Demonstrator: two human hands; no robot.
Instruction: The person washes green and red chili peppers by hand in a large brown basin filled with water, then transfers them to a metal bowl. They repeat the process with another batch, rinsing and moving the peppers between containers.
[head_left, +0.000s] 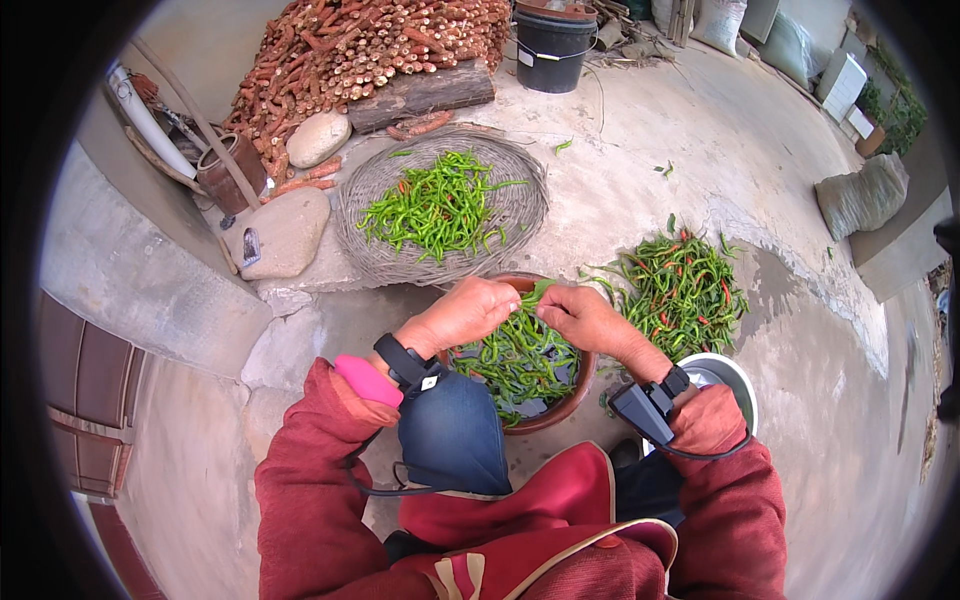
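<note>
Both my hands are raised over a brown basin (587, 375) of water with green chili peppers (517, 367) floating in it. My left hand (480, 306) has its fingers pinched on a green chili pepper (527, 299). Close by on the right, my right hand (577, 315) pinches at a green leaf (541, 286) beside that pepper. Beyond the basin a round wicker tray (525, 161) holds a heap of bright green peppers (439, 206). To the right, a pile of green and red peppers with stems (682, 292) lies on the concrete floor.
A metal basin (742, 375) stands by my right forearm. Past the wicker tray are a log (424, 94), stacked corncobs (360, 52) and a black bucket (553, 56). Flat stones (289, 232) lie at the left. A filled sack (862, 196) rests at the far right.
</note>
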